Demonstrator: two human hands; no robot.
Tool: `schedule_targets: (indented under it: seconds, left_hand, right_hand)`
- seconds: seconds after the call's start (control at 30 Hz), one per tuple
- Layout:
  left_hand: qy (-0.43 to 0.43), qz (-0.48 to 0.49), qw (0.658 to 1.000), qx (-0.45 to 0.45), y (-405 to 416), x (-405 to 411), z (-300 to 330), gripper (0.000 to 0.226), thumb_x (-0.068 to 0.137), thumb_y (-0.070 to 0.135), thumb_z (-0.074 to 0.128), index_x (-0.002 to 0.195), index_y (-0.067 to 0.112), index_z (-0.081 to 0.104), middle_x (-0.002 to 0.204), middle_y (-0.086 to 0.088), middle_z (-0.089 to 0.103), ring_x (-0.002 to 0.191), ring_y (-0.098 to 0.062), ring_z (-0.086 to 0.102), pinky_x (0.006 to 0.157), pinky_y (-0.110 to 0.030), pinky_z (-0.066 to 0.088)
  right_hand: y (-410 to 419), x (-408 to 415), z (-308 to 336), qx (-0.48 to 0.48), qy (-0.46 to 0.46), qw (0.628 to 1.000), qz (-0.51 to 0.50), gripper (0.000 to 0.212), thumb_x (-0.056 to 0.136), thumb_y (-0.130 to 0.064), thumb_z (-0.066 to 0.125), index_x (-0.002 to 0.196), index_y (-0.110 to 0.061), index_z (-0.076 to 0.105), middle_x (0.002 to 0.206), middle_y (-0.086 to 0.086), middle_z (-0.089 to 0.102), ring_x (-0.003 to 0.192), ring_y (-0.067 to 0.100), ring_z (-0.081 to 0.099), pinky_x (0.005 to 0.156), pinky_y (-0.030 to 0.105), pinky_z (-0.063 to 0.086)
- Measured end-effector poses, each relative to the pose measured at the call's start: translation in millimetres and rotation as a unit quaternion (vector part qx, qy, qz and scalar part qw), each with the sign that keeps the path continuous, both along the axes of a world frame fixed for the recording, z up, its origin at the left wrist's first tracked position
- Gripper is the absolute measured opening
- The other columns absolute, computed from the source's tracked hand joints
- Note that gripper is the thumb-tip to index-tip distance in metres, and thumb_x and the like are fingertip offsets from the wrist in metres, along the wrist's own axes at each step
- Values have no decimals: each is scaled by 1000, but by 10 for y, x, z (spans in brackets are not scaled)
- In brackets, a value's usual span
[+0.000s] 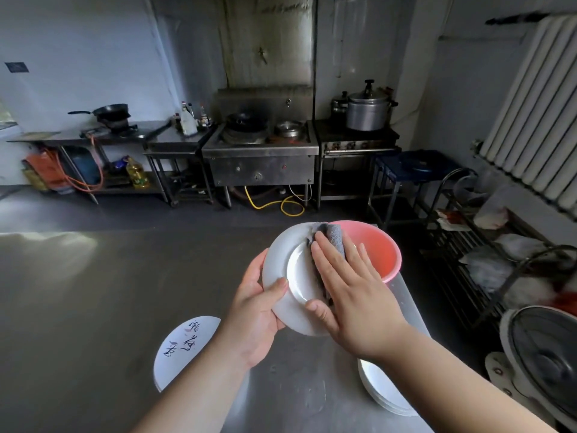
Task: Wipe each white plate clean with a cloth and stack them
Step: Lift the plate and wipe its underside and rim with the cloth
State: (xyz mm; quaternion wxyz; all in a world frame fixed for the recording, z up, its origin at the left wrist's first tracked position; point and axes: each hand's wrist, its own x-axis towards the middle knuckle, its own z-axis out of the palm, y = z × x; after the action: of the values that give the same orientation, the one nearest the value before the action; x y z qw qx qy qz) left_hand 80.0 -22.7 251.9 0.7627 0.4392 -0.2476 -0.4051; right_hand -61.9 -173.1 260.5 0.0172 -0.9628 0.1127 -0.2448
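**Plate held up and under the cloth**

From where I sit, the left hand point(259, 307) grips a white plate point(290, 276) by its near-left rim: the thumb is curled over the front of the rim and the other fingers are hidden behind the plate. The plate is lifted off the table point(93, 307) and tilted, its face turned toward the right.

The right hand point(352, 295) lies flat on a grey cloth point(327, 235), fingers straight and slightly spread, pressing the cloth against the face of the plate. The cloth reaches from the top rim of the plate down under the palm; the thumb rests on the lower part of the plate.

Just behind the plate and the right hand stands a pink basin point(384, 254), partly covered by them. I cannot tell what it contains.

On the table, near the left forearm, lies a white plate with dark writing point(184, 348) on it, flat on the metal top. Under the right forearm, at the right side of the table, I see a stack of white plates point(381, 392), partly hidden by the arm, so I cannot count them.

Across the floor are a stove point(262, 151) with a wok on it, a large metal pot point(368, 110) to its right, and a radiator point(537, 114) on the right wall. A fan point(543, 354) stands at the lower right.
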Motion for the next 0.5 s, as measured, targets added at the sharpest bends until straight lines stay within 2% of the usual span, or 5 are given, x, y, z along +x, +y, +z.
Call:
schedule_targets:
  seconds: [0.13, 0.2, 0.4, 0.5]
  left_hand:
    - [5, 16, 1000, -21, 6, 43, 89, 55, 96, 11, 62, 146, 34, 56, 146, -9, 63, 132, -33, 63, 91, -49, 60]
    - [9, 22, 999, -25, 31, 61, 102, 57, 95, 11, 62, 147, 33, 54, 146, -9, 64, 133, -33, 62, 91, -48, 60]
    - [8, 6, 1000, -10, 109, -14, 53, 58, 95, 13, 62, 148, 33, 53, 147, -8, 63, 133, -34, 62, 92, -51, 60]
    - [10, 23, 999, -30, 117, 39, 79, 57, 95, 12, 62, 148, 34, 55, 148, -7, 62, 134, -32, 62, 89, -48, 60]
  right_hand:
    - [251, -110, -220, 18, -68, 997, 34, 81, 105, -61, 42, 164, -8, 29, 174, 7, 19, 161, 38, 10, 122, 62, 30]
    - [358, -182, -350, 14, -75, 996, 45, 80, 104, -61, 45, 163, -8, 32, 174, 5, 22, 161, 38, 13, 120, 63, 34]
    - [80, -59, -27, 18, -73, 997, -26, 78, 107, -63, 33, 161, -7, 37, 172, 4, 25, 161, 35, 16, 126, 54, 28]
    - [211, -135, -205, 52, -89, 995, -13, 76, 107, -58, 40, 162, -6, 32, 174, 5, 20, 161, 37, 12, 128, 51, 25]
